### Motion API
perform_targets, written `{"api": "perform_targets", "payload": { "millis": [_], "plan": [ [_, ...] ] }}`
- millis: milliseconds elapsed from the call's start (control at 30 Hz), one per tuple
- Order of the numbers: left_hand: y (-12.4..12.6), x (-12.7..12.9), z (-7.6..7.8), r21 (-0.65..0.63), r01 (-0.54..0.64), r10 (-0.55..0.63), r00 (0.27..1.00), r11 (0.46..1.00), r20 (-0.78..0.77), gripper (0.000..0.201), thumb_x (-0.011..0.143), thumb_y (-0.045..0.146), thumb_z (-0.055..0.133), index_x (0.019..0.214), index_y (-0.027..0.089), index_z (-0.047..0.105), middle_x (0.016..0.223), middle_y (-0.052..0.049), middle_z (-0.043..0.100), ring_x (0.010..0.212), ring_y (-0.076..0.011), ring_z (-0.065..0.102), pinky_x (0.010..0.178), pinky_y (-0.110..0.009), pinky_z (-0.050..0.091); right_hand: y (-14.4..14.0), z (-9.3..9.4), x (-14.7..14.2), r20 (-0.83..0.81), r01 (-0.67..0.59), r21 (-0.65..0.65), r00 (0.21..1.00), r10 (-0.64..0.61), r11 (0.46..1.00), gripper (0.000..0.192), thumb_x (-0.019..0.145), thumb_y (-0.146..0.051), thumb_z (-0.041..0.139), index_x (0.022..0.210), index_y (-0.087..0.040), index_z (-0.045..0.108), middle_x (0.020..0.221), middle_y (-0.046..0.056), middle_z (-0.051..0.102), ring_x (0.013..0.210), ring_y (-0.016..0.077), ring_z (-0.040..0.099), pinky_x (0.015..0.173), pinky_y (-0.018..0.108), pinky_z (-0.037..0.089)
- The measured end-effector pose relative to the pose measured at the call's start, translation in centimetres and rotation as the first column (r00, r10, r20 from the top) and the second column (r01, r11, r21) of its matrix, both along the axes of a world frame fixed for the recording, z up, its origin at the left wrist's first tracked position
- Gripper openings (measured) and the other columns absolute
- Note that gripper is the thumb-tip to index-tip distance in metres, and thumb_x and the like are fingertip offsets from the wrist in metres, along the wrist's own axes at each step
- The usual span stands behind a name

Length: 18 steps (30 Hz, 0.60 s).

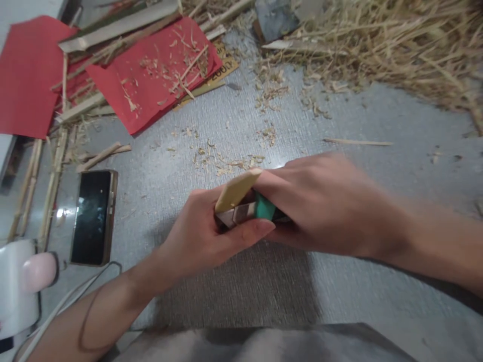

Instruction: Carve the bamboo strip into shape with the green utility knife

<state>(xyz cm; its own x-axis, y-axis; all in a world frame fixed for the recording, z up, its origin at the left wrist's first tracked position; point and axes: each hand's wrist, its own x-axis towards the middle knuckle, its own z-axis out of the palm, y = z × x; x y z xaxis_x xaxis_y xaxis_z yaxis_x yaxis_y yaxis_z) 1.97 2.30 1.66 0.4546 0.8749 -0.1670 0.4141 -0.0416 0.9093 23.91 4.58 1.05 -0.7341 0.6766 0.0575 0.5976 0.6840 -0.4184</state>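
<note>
Both hands' fingers clench a green-handled knife [263, 207] and bamboo piece [237, 190] between them.

Soft, even light; the right hand [324, 201] is motion-blurred, edges bend, and a small glare shows beside the phone [92, 217].

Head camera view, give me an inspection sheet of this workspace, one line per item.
Surface: grey textured floor mat, strewn with shavings.
Job's things: pale bamboo piece and a green-handled blade tool, both held between the hands.
Clutter: red paper sheets, split bamboo strips, a pile of fine slivers, a phone lying flat.
Grippers: left hand wrapped around the bamboo piece; right hand closed on the tool, blurred.
Cables: white cable at lower left.
Surroundings: white and pink object at the left edge; nothing else seen.
</note>
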Motion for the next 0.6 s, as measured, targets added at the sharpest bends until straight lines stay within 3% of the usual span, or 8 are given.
{"api": "perform_targets", "payload": {
  "millis": [100,267,600],
  "plan": [
    [0.11,-0.12,-0.08,-0.009,0.018,-0.018,1.000,1.000,0.007,0.024,0.094,0.048,0.077,0.094,0.025,0.073,0.072,0.003,0.063,0.065,-0.0152,0.057,0.059,-0.027,0.048,0.12,0.19,0.09,-0.015,-0.012,-0.061,1.000,0.011,0.998,0.031,0.106,-0.050,0.052,0.119,-0.023,0.058,0.091,0.003,0.078,0.066,0.0212,0.066,0.061,0.035,0.028],
    [0.16,-0.23,-0.35,-0.011,0.047,-0.046,0.998,0.999,0.051,0.019,0.089,0.038,0.082,0.093,0.024,0.071,0.075,0.004,0.064,0.068,-0.0138,0.056,0.061,-0.025,0.049,0.16,0.47,0.13,0.016,-0.017,-0.092,1.000,0.019,0.996,0.025,0.101,-0.046,0.061,0.111,-0.023,0.058,0.090,0.002,0.077,0.064,0.0195,0.066,0.059,0.034,0.026],
    [0.48,0.24,-0.21,0.043,0.018,-0.022,0.996,0.999,0.083,0.029,0.088,0.043,0.082,0.080,0.024,0.061,0.067,0.006,0.055,0.060,-0.0123,0.047,0.056,-0.028,0.044,0.31,0.45,-0.10,0.028,-0.018,-0.010,0.999,0.019,1.000,0.014,0.098,-0.034,0.056,0.105,-0.023,0.058,0.081,0.003,0.074,0.060,0.0185,0.060,0.059,0.032,0.020]
  ]
}}
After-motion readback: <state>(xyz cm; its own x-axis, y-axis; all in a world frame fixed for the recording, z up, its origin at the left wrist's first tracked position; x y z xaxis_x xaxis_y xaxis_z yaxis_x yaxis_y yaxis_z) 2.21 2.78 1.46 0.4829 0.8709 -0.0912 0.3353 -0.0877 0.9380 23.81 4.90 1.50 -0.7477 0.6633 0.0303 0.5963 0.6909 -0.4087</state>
